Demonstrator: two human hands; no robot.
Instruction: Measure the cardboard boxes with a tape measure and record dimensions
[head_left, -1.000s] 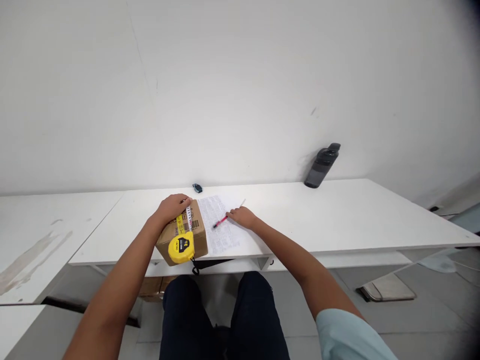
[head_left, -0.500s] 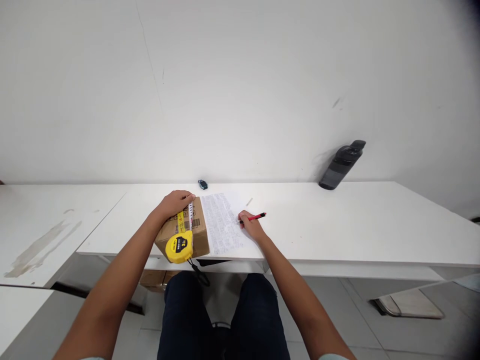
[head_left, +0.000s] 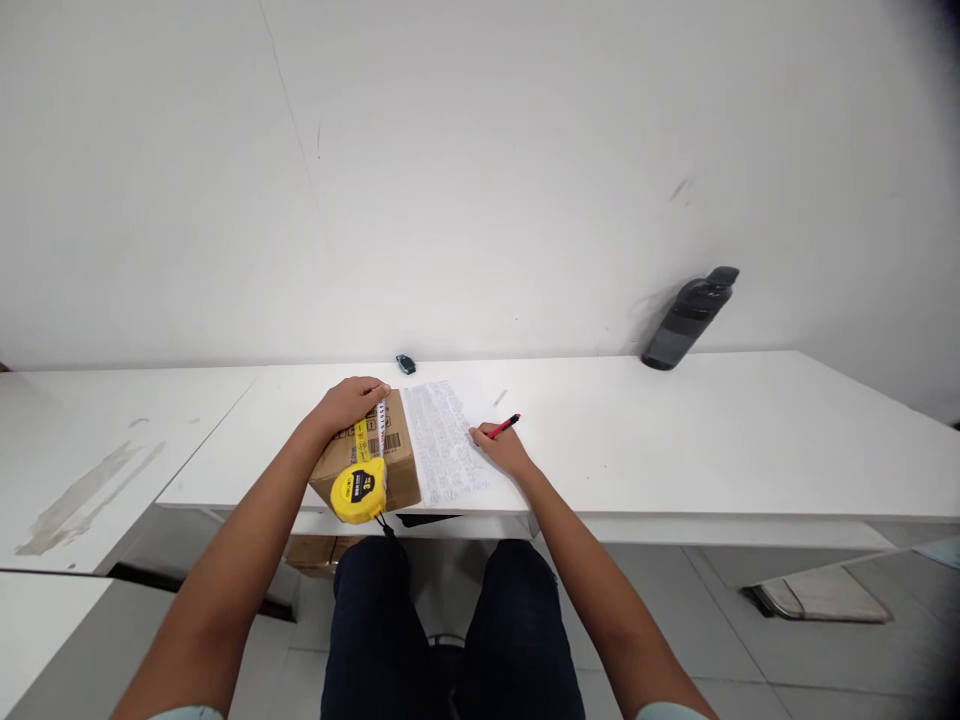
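Observation:
A small cardboard box sits at the front edge of the white table. Over its top runs the extended blade of a yellow tape measure; the case hangs at the near side with a black strap. My left hand curls over the box's far left edge, thumb pressing the blade's end against it. Just right of the box lies a sheet of paper covered in dense writing. My right hand rests at the sheet's right edge, closed round a red and black pen, its tip hidden by the fingers.
Close to the wall lies a small dark object, perhaps a key fob. Farther right a dark bottle stands by the wall. Another cardboard box is under the white table. My legs are below the front edge.
My right hand has shifted slightly left on the paper, and the pen has tilted more upright. My left hand, box and tape measure keep their places; the view moved a little.

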